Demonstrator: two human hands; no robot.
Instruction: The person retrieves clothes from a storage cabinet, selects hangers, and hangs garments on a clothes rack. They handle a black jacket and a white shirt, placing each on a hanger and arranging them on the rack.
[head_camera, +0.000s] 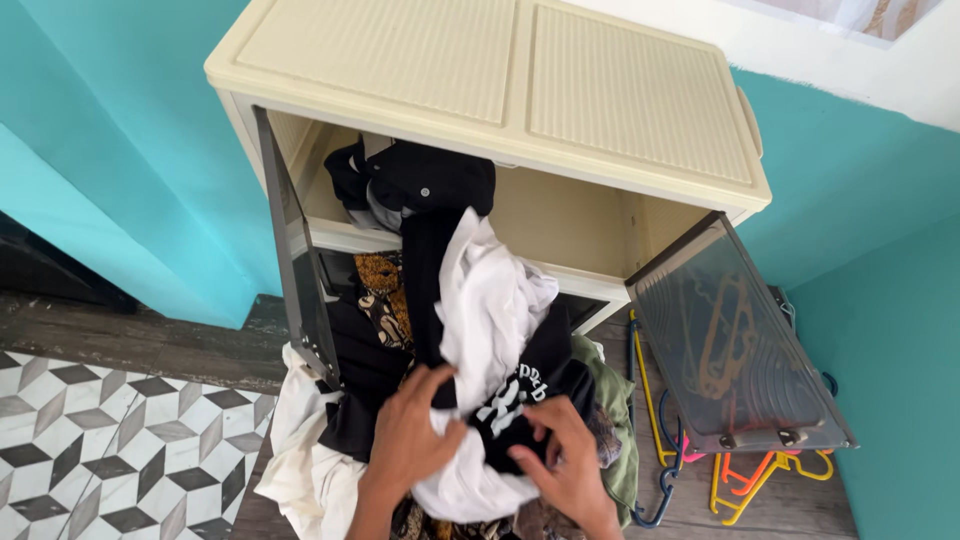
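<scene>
We see a cream plastic cabinet (490, 90) with a ribbed, two-panel top standing against a smooth turquoise wall (130, 150). Both of its smoky translucent doors hang open: the left door (295, 260) is seen nearly edge-on, and the right door (735, 340) swings wide toward the near right. Below, the floor changes from dark wood-grain planks to a patch of geometric grey-and-white tiles (110, 440) at the near left.

A soft, crumpled pile of clothes (440, 330) spills from the cabinet's shelves toward us. In it we pick out a black buttoned garment (430, 180) on the upper shelf, a brown patterned cloth (385, 290), an olive green fabric (615, 420) at the right, and a long white garment (490, 300) draped down the middle.

Under the right door, thin plastic hangers (745, 480) in yellow, orange, pink and blue lie on the planks.

At the near centre, our left hand (410, 435) is curled around a fold of the white garment, gripping it. Our right hand (570, 465) pinches a black shirt with white print (515, 400), its fingers bent into the cloth just beside the left hand.
</scene>
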